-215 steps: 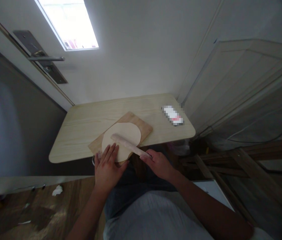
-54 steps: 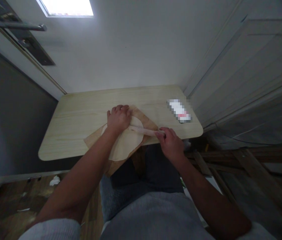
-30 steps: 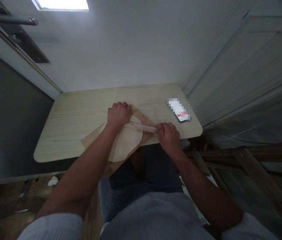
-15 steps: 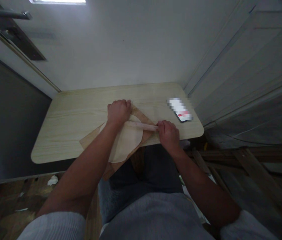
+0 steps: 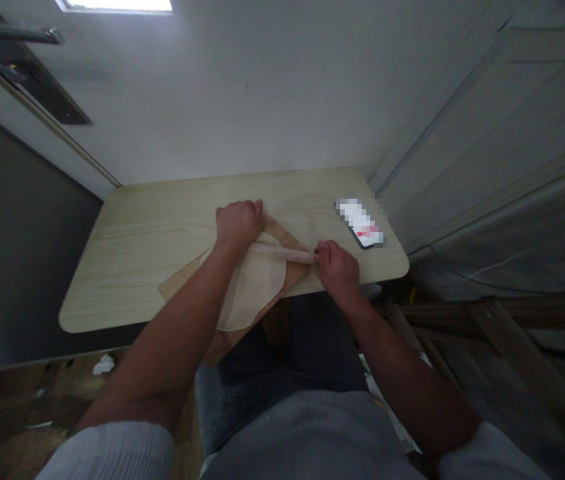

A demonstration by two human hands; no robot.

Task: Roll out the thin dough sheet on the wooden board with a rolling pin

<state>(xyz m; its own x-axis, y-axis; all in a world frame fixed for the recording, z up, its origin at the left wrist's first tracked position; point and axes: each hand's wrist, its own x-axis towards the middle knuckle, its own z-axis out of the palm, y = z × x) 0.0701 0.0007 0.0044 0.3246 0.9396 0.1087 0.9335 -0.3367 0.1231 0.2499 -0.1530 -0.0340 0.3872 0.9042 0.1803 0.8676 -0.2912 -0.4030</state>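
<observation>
On the table lies a brown square board (image 5: 289, 235), tilted cornerwise, its near part jutting past the table edge. A thin, cream, rounded sheet that looks like dough (image 5: 255, 293) is spread on the board. Across it runs a pale stick like a rolling pin (image 5: 295, 255). My right hand (image 5: 338, 268) is closed around the stick's right end. My left hand (image 5: 239, 223) is a fist at the board's far side, fingers curled under; what it grips is hidden. The stick's left end disappears by my left wrist.
The pale wood table (image 5: 137, 227) has rounded corners and stands against a white door with a metal handle (image 5: 17, 32). A phone (image 5: 361, 223) with a lit, blurred screen lies at the right. Wooden bars (image 5: 507, 333) stand low at the right.
My hands, the stick and the sheet stay nearly in place. The whole view has shifted very slightly.
</observation>
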